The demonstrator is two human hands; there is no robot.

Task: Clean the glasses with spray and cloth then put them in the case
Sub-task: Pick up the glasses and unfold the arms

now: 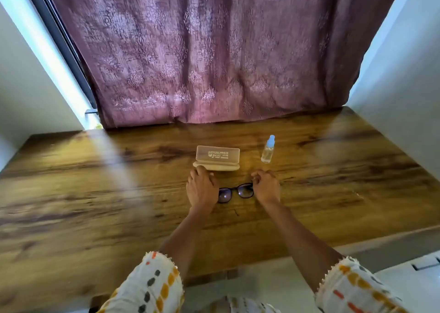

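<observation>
Dark-framed glasses (234, 192) lie on the wooden table (95, 193), lenses facing me, between my two hands. My right hand (266, 186) pinches the right end of the frame with curled fingers. My left hand (202, 189) lies palm down over the left end of the frame, and its fingertips reach the front edge of the case. What the left hand holds underneath is hidden. The translucent beige glasses case (217, 158) stands open just behind the glasses, lid upright. A small clear spray bottle (268, 149) with a blue cap stands upright to the right of the case.
A purple patterned curtain (214, 50) hangs along the table's far edge. White walls flank the table on both sides. The table's near edge runs across in front of my patterned sleeves.
</observation>
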